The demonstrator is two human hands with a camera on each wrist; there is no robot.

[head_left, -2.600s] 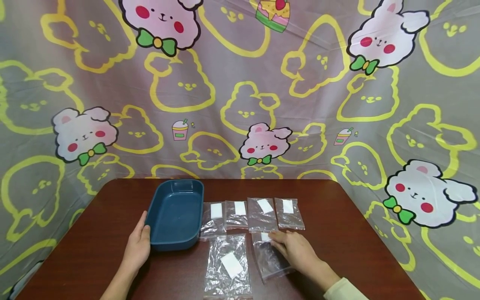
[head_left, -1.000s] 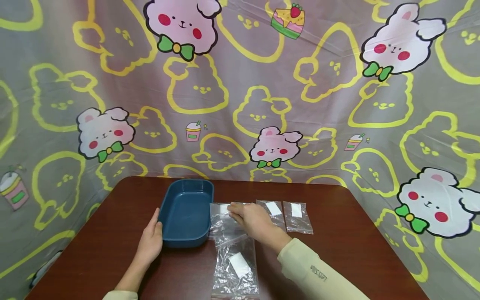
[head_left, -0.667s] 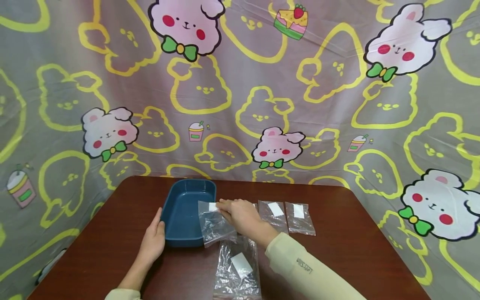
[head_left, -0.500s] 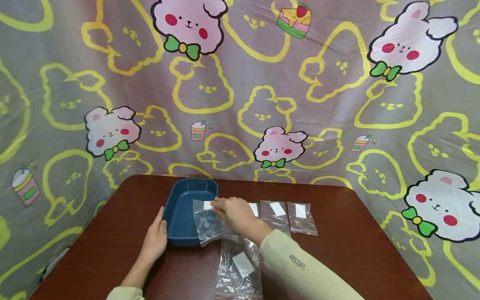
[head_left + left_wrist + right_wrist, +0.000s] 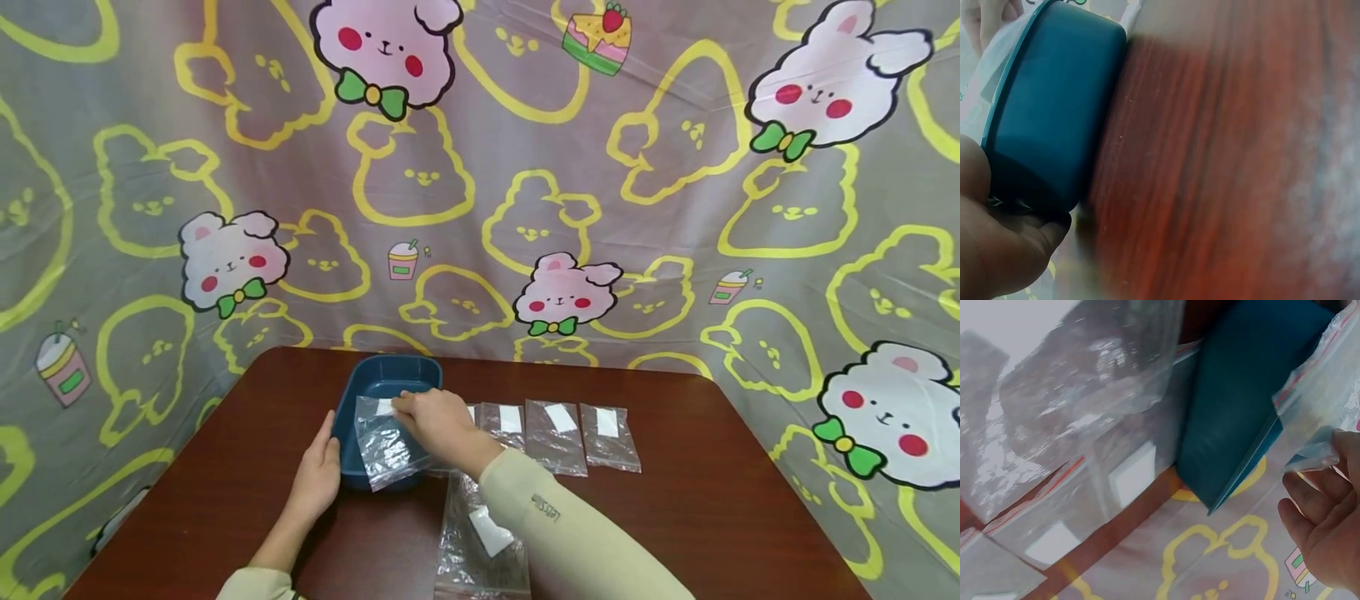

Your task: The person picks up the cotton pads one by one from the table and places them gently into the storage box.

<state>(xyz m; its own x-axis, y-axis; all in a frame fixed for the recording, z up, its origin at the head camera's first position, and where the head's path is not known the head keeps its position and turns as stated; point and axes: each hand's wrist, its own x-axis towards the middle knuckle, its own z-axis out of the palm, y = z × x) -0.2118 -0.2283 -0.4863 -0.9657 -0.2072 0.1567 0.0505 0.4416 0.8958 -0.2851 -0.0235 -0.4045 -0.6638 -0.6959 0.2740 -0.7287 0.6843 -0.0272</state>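
My right hand (image 5: 442,423) pinches a clear zip-lock bag (image 5: 386,450) by its edge beside a white patch, with the bag hanging over the front right of a blue plastic tray (image 5: 347,433). In the right wrist view the bag (image 5: 1322,394) droops from the thumb and fingers past the tray's rim. My left hand (image 5: 318,471) holds the tray's left side; the left wrist view has the thumb near the rim and a fingertip at the wall's lower corner. A larger zip-lock bag (image 5: 468,567) with a white patch lies in front, partly under the right sleeve.
Several small zip-lock bags with white patches lie in a row right of the tray, the rightmost bag (image 5: 611,450) farthest from it. They rest on a dark red-brown wooden table (image 5: 675,500). A patterned cloth (image 5: 480,208) hangs behind and at both sides.
My right hand picked up the small bag from the front right and carried it left, from the row of bags to over the tray. The left hand stays on the tray.
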